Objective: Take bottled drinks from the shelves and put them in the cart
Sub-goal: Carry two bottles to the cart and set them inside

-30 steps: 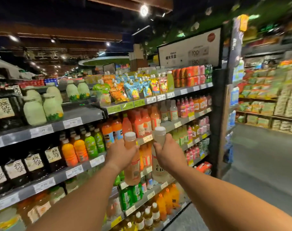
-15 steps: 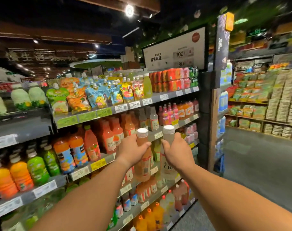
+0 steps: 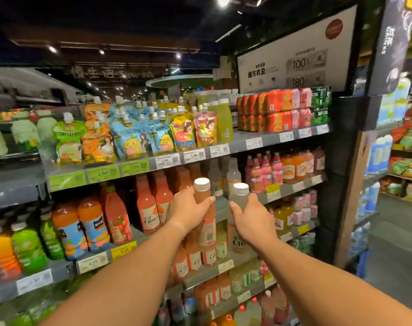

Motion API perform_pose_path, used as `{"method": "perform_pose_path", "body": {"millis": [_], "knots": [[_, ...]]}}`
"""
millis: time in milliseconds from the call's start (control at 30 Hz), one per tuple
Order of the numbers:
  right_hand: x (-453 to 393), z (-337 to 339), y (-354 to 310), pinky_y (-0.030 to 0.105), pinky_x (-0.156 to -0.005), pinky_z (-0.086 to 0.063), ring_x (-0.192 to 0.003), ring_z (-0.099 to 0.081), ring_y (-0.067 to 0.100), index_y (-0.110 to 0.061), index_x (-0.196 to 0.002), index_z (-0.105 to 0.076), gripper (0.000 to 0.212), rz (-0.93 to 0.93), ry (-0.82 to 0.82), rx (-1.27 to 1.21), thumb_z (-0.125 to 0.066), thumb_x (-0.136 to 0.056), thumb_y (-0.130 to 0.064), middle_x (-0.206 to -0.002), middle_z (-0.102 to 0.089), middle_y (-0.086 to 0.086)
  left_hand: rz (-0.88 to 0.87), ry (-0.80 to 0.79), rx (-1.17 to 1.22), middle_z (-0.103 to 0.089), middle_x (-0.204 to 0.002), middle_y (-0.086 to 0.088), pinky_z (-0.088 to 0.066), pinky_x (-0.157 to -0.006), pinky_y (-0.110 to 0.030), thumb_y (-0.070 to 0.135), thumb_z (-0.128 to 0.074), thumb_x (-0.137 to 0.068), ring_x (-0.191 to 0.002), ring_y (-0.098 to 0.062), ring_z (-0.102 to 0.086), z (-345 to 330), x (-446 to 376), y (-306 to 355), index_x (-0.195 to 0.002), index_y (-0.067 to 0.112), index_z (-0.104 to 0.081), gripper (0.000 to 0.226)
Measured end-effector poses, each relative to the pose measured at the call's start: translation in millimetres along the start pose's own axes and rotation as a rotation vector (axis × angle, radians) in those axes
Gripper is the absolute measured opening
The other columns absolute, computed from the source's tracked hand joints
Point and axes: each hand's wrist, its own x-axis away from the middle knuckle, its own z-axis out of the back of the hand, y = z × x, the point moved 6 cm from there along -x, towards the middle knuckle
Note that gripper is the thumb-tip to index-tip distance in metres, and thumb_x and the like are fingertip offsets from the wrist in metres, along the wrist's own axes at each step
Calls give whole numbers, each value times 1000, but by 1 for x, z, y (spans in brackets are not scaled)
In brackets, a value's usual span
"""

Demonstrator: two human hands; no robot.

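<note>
Orange bottle (image 3: 205, 215) in my left hand (image 3: 188, 211), pale bottle (image 3: 239, 217) in my right hand (image 3: 254, 220): two bottles, fingers wrapped round each, both held up before the shelf (image 3: 247, 142).

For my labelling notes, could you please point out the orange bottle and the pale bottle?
orange bottle (image 3: 201, 192): head view, neck just below the white cap.
pale bottle (image 3: 240, 198): head view, neck just below the white cap.
</note>
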Motion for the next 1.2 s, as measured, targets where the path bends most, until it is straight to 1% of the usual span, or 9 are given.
{"method": "perform_pose_path", "body": {"millis": [200,367,533,733,900,1000,1067,1133,1200], "knots": [[-71,-9,21,41,-75,-49,-98,-62,35,-18,-111,-43,44,7,13,51,-44,-94,-58,-108,-65,10,24,12,-8,-70,-96,10,-44,-70,-28,67,-65,-76,-83,-13,-60,-44,-58,-2,-89,35,-62,35],[-131,-30,31,42,-80,-47,-101,-57,35,-16,-116,-47,45,50,-17,1,-48,-94,-55,-107,-62,15,117,6,12,-70,-102,13,-46,-72,-28,62,-71,-76,-90,-13,-63,-71,-97,-19,-97,37,-66,34],[-183,-68,31,42,-85,-51,-103,-59,31,-17,-122,-46,45,131,-92,-101,-51,-94,-52,-113,-60,13,220,122,103,-63,-82,25,-39,-64,-12,52,-79,-75,-89,-6,-65,-90,-125,-34,-86,40,-63,23],[-228,-105,13,40,-78,-50,-100,-61,34,-12,-119,-47,43,304,-216,-111,-50,-96,-48,-108,-65,14,301,230,-53,-73,-102,2,-49,-81,-27,51,-77,-78,-96,-18,-67,-100,-165,-34,-95,27,-65,31],[-247,-132,17,37,-70,-47,-96,-64,32,-12,-119,-47,42,314,-287,-107,-53,-96,-46,-104,-66,12,443,166,-164,-62,-80,4,-45,-71,-28,55,-72,-82,-91,-25,-67,-116,-184,-43,-76,23,-54,37],[-255,-145,19,35,-67,-47,-91,-65,30,-14,-104,-46,33,293,-298,-81,-55,-95,-44,-99,-65,10,503,116,-231,-61,-86,-2,-45,-71,-30,54,-70,-85,-89,-28,-65,-128,-190,-49,-82,17,-52,42],[-262,-150,17,34,-66,-47,-89,-65,28,-16,-98,-45,30,274,-297,-59,-55,-96,-44,-98,-64,9,536,87,-270,-57,-82,-1,-42,-68,-29,54,-69,-86,-76,-23,-59,-132,-194,-52,-74,15,-48,45],[-268,-154,15,35,-69,-48,-92,-65,29,-13,-100,-51,31,248,-304,-34,-55,-96,-44,-102,-63,10,557,68,-289,-55,-77,0,-40,-66,-28,55,-68,-87,-68,-20,-55,-136,-199,-55,-73,11,-55,47],[-273,-157,14,35,-72,-48,-95,-65,32,-9,-105,-55,34,233,-313,-12,-55,-96,-42,-105,-62,13,573,71,-299,-57,-80,-4,-40,-67,-27,55,-69,-86,-74,-21,-56,-137,-203,-56,-87,6,-67,50]]}}
